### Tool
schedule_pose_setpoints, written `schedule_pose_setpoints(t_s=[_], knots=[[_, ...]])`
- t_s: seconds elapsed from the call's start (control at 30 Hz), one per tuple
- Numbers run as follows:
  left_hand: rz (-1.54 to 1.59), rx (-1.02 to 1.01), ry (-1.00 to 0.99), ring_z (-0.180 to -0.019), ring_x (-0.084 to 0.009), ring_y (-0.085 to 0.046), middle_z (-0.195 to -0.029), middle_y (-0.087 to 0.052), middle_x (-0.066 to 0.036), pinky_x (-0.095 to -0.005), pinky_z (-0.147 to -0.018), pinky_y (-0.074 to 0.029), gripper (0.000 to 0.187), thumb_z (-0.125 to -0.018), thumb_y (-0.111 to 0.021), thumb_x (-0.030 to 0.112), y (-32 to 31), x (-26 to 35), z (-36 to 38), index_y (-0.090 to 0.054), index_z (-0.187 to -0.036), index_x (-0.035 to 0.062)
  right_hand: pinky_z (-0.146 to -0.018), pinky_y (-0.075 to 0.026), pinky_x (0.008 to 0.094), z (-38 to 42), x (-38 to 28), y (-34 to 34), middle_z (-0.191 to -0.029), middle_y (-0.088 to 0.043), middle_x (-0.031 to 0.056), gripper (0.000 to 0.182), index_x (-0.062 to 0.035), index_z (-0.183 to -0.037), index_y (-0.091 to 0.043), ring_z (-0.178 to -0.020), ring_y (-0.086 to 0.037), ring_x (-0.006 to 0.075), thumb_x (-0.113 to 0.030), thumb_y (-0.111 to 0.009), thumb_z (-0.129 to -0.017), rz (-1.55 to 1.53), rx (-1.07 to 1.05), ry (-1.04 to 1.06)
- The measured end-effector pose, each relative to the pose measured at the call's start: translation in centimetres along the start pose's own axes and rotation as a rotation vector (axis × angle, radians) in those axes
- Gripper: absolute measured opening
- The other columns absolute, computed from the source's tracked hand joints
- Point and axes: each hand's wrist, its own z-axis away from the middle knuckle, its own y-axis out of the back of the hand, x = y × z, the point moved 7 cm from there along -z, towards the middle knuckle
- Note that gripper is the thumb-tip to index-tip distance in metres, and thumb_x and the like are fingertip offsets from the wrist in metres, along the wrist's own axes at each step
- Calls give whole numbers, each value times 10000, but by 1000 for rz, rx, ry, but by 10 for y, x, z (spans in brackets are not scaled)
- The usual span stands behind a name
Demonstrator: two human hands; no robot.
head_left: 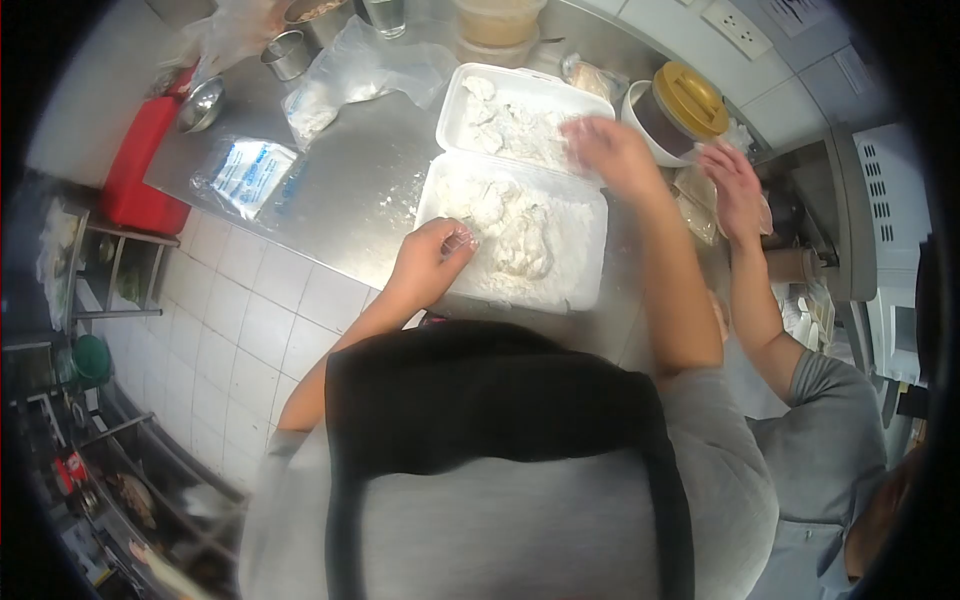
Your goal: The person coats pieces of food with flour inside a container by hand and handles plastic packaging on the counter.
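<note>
An open white foam box (pixel 598 275) lies on the steel table, its hinged lid (pixel 447 128) laid back behind it. White flour and lumpy floured pieces (pixel 520 240) fill the lower half; more floured pieces (pixel 490 125) lie in the lid. At the box's left edge is my left hand (pixel 432 262), fingers curled together and dusted white; whether they hold anything is hidden. My right hand (pixel 612 155) hovers over the lid's right side, its fingers smeared by motion.
A co-worker's hand (pixel 735 190) reaches in at the right, near a yellow-lidded container (pixel 690 100). Plastic bags (pixel 365 75), a white-and-blue packet (pixel 252 175), metal bowls (pixel 203 104) and a red bin (pixel 143 170) stand to the left. A tub (pixel 497 25) sits at the back.
</note>
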Motion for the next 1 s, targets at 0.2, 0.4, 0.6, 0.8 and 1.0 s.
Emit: schedule_pose_setpoints(t_s=[0.2,0.4,0.6,0.8,1.0], knots=[[-260,-28,-52,-852,-281,-605,-947,-624,-179,-353,-751,-475,437,-802,-648,283,-42,-9,-8,-574,-1096,-32,-648,-455,331,84,95,-38,-740,-628,149,396,9,-911,-644,-682,-591,235,-378,-609,-836,234,-40,-409],[-336,-18,119,-868,-298,-598,-941,-617,-202,-359,-757,-469,541,-749,-695,333,-57,-5,-17,-566,-1122,-37,-710,-459,385,83,86,-73,-887,-627,223,477,27,-938,-641,-812,-598,313,-420,-650,-771,486,17,-241],[-66,-208,323,-854,-298,-603,-939,-619,-187,-336,-761,-483,588,-662,-767,337,-67,-10,-13,-583,-1070,-44,-823,-468,341,109,95,-86,-1043,-602,198,428,48,-1046,-605,-925,-595,270,-269,-692,-773,141,169,-77],[103,-52,207,-822,-154,-576,-925,-619,-116,-288,-726,-472,595,-670,-787,169,-69,-11,-11,-492,-1159,1,-836,-465,273,114,99,-84,-1082,-587,107,431,20,-1149,-535,-984,-553,138,-58,-711,-764,-326,125,-185],[195,-82,173,-815,-172,-580,-897,-604,-112,-290,-734,-480,659,-661,-785,188,-81,-20,-18,-442,-1196,14,-819,-458,257,105,102,-85,-1048,-589,100,388,50,-1065,-546,-978,-548,144,-72,-729,-746,-253,0,-215]])
